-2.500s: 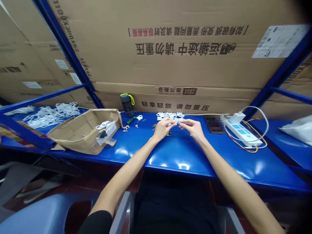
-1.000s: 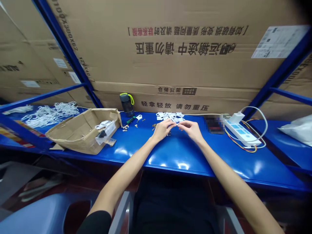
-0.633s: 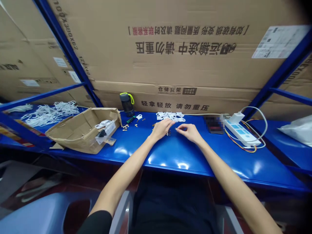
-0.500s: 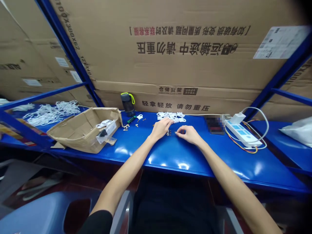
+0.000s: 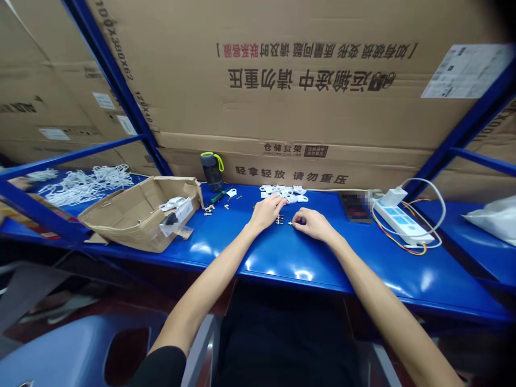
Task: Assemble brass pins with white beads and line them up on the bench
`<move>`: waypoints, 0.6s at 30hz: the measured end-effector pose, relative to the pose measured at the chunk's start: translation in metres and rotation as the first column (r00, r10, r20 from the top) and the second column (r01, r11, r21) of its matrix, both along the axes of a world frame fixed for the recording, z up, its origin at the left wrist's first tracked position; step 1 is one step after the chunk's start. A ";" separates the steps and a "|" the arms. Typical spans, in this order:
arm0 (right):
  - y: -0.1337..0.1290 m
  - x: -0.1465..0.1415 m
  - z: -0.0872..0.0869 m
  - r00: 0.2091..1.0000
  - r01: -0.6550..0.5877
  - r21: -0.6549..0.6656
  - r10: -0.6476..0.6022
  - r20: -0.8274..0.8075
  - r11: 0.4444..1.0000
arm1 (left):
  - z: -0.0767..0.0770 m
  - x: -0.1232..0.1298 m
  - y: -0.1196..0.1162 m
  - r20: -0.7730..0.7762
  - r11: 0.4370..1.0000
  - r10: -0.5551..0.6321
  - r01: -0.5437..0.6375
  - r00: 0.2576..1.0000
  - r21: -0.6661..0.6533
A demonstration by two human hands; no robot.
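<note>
1. Broadly, stacked corrugated cartons point(image 5: 306, 70) printed with Chinese handling notices fill the background, behind a blue steel shelving frame point(image 5: 115, 97).
2. Blue steel bench top point(image 5: 363, 269): glossy work surface bearing all items below.
3. Open cardboard box point(image 5: 133, 223), far left on the bench, with a tangle of white cord point(image 5: 84, 185) beyond it.
4. White power strip point(image 5: 401, 223), at right, with a plugged-in adapter and coloured wires.
5. Dark water bottle point(image 5: 212, 172) with a yellow-green strap, near the back edge.
6. Left hand point(image 5: 266, 212): resting on the bench, fingers together, their tips just beside a cluster of white plastic pieces point(image 5: 284, 192).
7. Right hand point(image 5: 314, 224): low on the bench, fingers curled inward; whether the right fingertips point(image 5: 296, 221) grip anything is too small to tell.
8. Small metal fittings point(image 5: 279, 219): a short row lying between the hands. They appear light, stiff and easily scattered; a fingertip pinch at their ends would likely suit them best.
</note>
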State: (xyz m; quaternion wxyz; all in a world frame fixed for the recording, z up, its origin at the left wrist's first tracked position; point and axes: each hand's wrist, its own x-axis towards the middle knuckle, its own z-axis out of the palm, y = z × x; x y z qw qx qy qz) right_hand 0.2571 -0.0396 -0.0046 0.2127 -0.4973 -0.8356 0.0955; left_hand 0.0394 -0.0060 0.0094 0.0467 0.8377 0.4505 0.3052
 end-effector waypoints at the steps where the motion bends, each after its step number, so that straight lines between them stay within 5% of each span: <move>1: 0.000 0.000 0.000 1.000 -0.005 -0.002 0.005 -0.002 1.000 | -0.001 0.000 0.001 -0.003 1.000 0.016 -0.016 1.000 0.002; 7: 0.000 0.001 0.000 1.000 -0.013 0.000 0.013 -0.011 1.000 | -0.007 -0.011 0.013 0.011 0.997 0.061 -0.062 0.998 0.050; 18: 0.000 0.006 0.006 0.999 0.041 0.011 -0.041 -0.010 0.999 | -0.019 -0.094 0.039 0.084 0.997 0.058 -0.062 0.995 0.049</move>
